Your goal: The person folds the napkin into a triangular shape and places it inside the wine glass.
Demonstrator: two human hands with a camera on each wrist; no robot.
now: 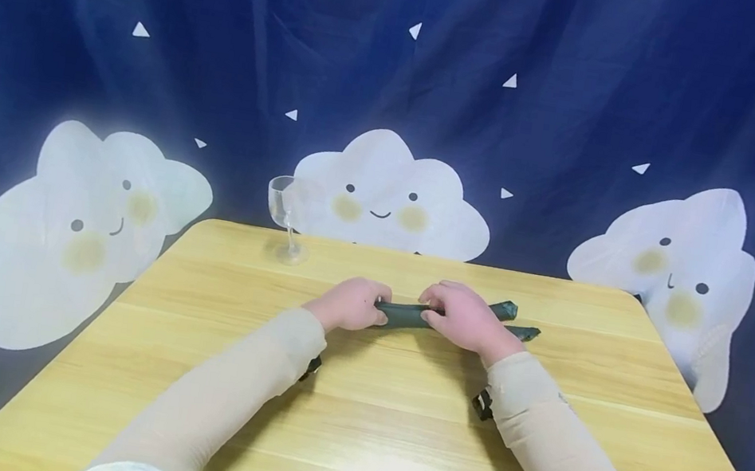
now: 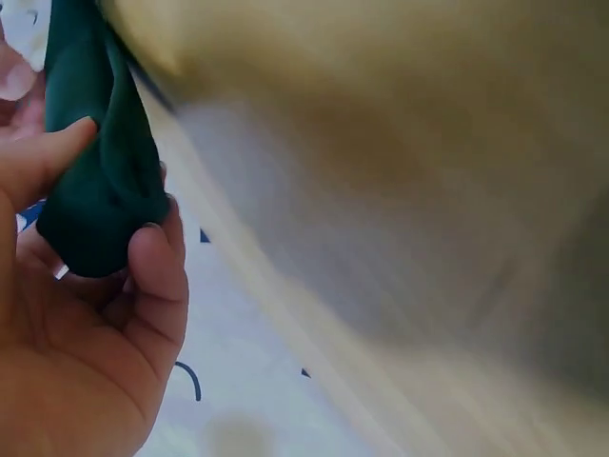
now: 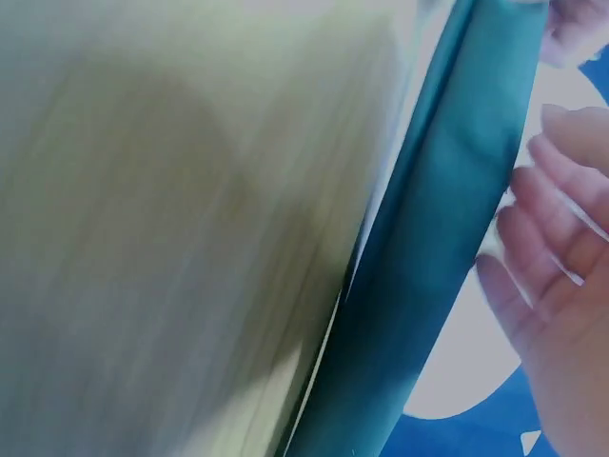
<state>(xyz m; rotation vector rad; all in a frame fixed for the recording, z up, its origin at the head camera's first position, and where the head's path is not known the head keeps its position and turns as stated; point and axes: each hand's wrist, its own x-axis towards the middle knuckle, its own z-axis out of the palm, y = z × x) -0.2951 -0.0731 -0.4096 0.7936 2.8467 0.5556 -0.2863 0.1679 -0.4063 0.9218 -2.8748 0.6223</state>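
A dark green strip of smooth folded cloth (image 1: 402,316) lies across the far half of the table, its two ends trailing out to the right. At the strip's folded left end, my left hand (image 1: 349,304) pinches the cloth between thumb and fingers; the left wrist view shows the thumb pressed on the green fabric (image 2: 105,181). My right hand (image 1: 467,320) is over the strip nearer its right ends. In the right wrist view, the fingers (image 3: 542,228) of that hand are loosely bent, fingertips right at the cloth's edge, not wrapped round it.
A clear stemmed wine glass (image 1: 290,203) stands at the table's back edge, left of the hands. The wooden table (image 1: 351,425) has rounded far corners. Behind it hangs a dark blue curtain (image 1: 346,46) with white cloud faces.
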